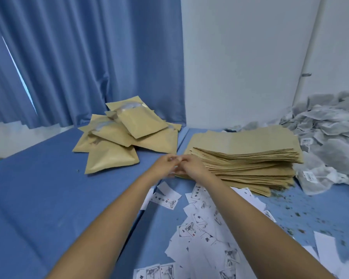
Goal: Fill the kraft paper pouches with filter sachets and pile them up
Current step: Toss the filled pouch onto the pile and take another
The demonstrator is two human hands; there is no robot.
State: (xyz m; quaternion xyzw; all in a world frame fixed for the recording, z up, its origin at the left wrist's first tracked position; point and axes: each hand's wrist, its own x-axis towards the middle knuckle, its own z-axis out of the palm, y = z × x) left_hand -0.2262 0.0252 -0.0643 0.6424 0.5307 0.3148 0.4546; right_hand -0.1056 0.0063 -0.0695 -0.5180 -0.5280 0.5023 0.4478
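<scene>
Curled fingers of left hand and right hand meeting at near-left corner of flat kraft pouch stack; too blurred to tell whether pinching a pouch. Nearest, scattered printed paper slips on blue table cover. Beyond, left: filled pouches heaped. Right: filter sachets piled. Farthest, blue curtain.

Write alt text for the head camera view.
A left hand and right hand meet at the corner of a stack of flat brown kraft paper pouches on a blue table. Filled brown pouches pile left; grey filter sachets heap right.
</scene>
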